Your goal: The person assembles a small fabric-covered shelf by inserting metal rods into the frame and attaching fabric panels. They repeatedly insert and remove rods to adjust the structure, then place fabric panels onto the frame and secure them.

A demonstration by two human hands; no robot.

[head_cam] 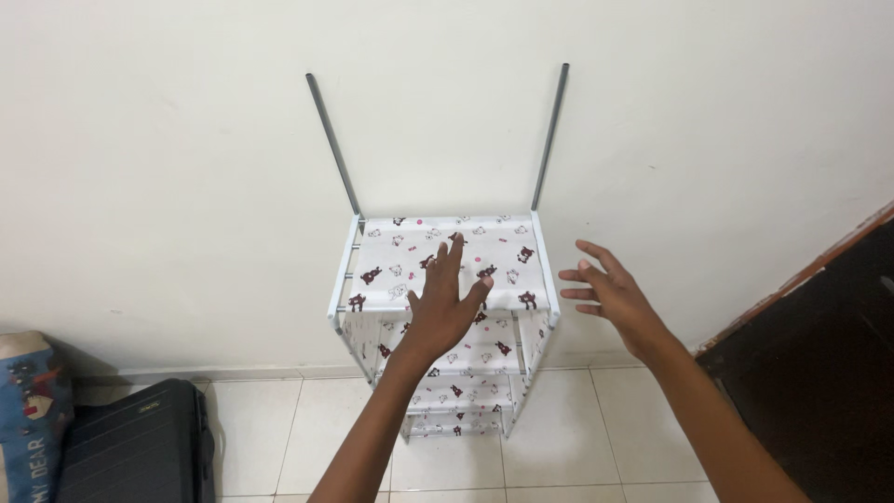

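At the far left, one patterned blue bag (28, 401) leans at the foot of the wall (186, 168), with one black suitcase (140, 447) lying just beside it on the tiled floor (577, 438).

In the centre stands one fabric shelf rack (447, 326), set against the wall. It has a white tube frame and four white cloth tiers printed with small dark figures. Two grey poles (333, 144) rise from the rear corners of the top tier (400, 251); the left pole leans left, the right pole (549, 135) leans right.

Two bare hands are extended over the rack. The left hand (445, 303) is open, fingers spread, palm down over the front edge of the top tier; contact with the cloth cannot be confirmed. The right hand (610, 293) is open, fingers spread, holding nothing, just beside the right front corner of the top tier.

At the far right, one dark door (819, 373) is partly visible.
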